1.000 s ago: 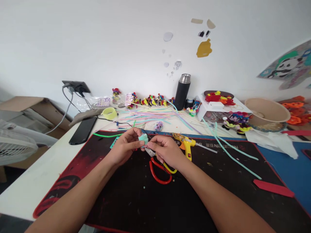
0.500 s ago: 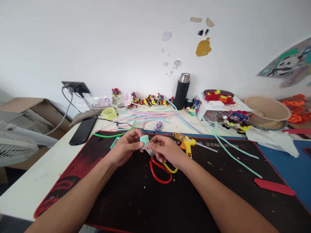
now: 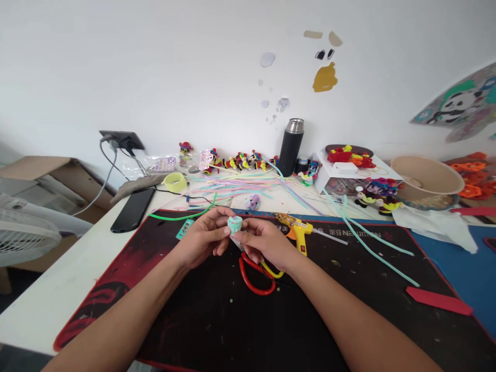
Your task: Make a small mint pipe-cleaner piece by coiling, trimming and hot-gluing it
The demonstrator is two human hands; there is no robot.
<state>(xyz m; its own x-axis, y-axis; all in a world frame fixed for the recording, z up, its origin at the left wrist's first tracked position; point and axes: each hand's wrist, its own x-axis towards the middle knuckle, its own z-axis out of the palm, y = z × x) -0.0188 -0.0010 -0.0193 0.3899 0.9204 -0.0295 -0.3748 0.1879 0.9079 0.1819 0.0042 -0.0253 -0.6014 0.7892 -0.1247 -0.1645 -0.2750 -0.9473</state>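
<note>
A small mint-green fuzzy piece (image 3: 234,224), rolled into a cup-like shape, sits between the fingertips of both hands. My left hand (image 3: 207,233) pinches it from the left with thumb and fingers. From the right, my right hand (image 3: 263,238) grips it the same way. Just below my hands lie scissors (image 3: 259,290) with red and yellow handles, their blades partly hidden. A yellow hot glue gun (image 3: 301,233) rests on the black mat (image 3: 232,330) right of my right hand. Behind the hands is a small purple fuzzy piece (image 3: 253,202).
Several pastel pipe cleaners (image 3: 240,182) are spread along the back. A black phone (image 3: 132,211) and yellow tape roll (image 3: 174,182) lie at left. Several fuzzy dolls (image 3: 244,160), a black thermos (image 3: 292,147), a white box (image 3: 337,181) and a beige bowl (image 3: 426,175) line the wall.
The mint-green piece has been tipped so that its rolled top end now shows, and it has shifted slightly right. Both hands keep hold of it.
</note>
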